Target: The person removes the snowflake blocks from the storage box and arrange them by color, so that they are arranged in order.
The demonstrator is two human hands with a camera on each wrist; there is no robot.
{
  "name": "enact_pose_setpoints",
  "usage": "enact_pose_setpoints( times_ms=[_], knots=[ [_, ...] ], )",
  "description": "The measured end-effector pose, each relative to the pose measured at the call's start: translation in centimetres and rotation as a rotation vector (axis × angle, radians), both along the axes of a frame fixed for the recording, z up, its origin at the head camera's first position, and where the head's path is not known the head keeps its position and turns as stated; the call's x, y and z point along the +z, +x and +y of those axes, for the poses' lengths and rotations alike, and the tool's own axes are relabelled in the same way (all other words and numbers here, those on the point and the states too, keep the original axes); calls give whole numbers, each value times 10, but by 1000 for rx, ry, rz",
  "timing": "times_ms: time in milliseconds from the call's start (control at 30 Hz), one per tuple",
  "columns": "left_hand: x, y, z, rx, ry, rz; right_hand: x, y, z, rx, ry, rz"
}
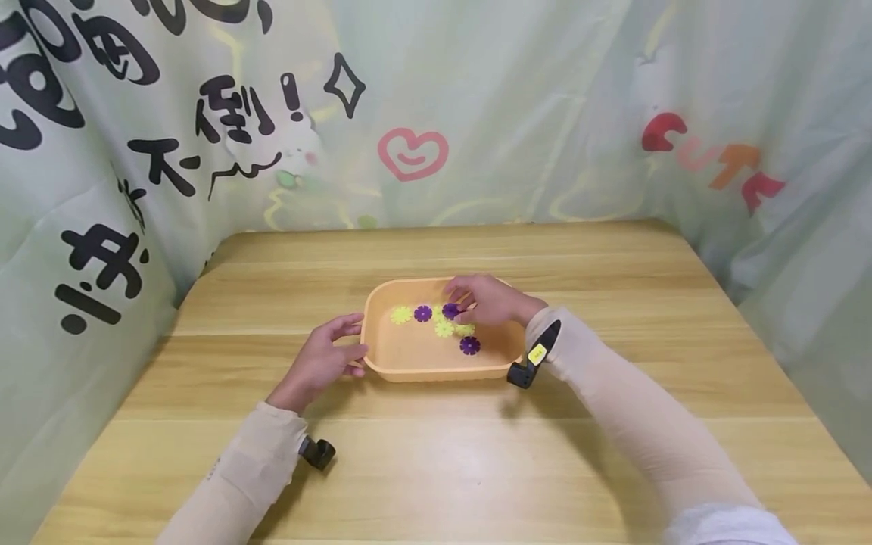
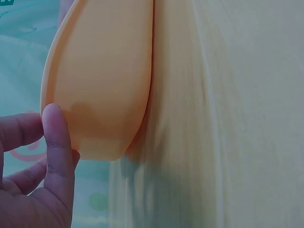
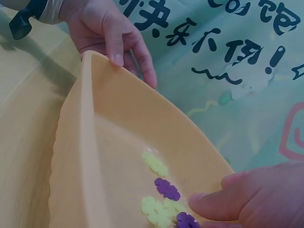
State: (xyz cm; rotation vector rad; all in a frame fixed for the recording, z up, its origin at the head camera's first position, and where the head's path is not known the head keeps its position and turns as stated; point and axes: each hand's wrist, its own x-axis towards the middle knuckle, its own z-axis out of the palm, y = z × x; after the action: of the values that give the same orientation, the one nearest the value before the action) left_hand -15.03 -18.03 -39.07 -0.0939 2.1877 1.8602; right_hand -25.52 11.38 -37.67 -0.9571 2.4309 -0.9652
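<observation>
The tray (image 1: 446, 375) is sitting on the table (image 1: 443, 469), with the yellow discs (image 1: 400, 315) and purple discs (image 1: 470, 346) lying inside it, some of them bunching at the middle and others resting apart. The left hand (image 1: 323, 356) is pinching the tray at its left end, thumb pressing inside the rim and fingers bracing the outside. The right hand (image 1: 492, 299) is hanging over the tray with its fingers bending loosely round one purple disc; the pictures are not showing whether thumb and fingertips are touching it or leaving a gap, so I cannot tell if it is being held. The discs are looking thin and light, probably stiff rather than soft, and hardly fragile. Their flat faces are likely offering little grip and may be sliding on the smooth floor of the tray, while the notched edges are giving fingertips something to catch, so a light pinch across opposite edges is seeming best; where yellow ones are crowding together, two could be coming up at once. The tray is looking light too, its thin wall perhaps flexing slightly, and the rim is offering the surest hold, as the left hand is already showing
</observation>
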Motion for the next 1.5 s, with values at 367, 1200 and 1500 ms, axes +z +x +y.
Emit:
enact_pose_setpoints(
  times_ms=[367,1200,1500],
  knots=[
    [3,-1,-2,7,6,-12,-4,-5,-10,-18,156,49],
    [6,0,-3,-21,21,-11,2,-14,-26,76,178,10],
    [4,-1,-4,-35,29,-4,-2,-14,-28,85,256,4]
  ],
)
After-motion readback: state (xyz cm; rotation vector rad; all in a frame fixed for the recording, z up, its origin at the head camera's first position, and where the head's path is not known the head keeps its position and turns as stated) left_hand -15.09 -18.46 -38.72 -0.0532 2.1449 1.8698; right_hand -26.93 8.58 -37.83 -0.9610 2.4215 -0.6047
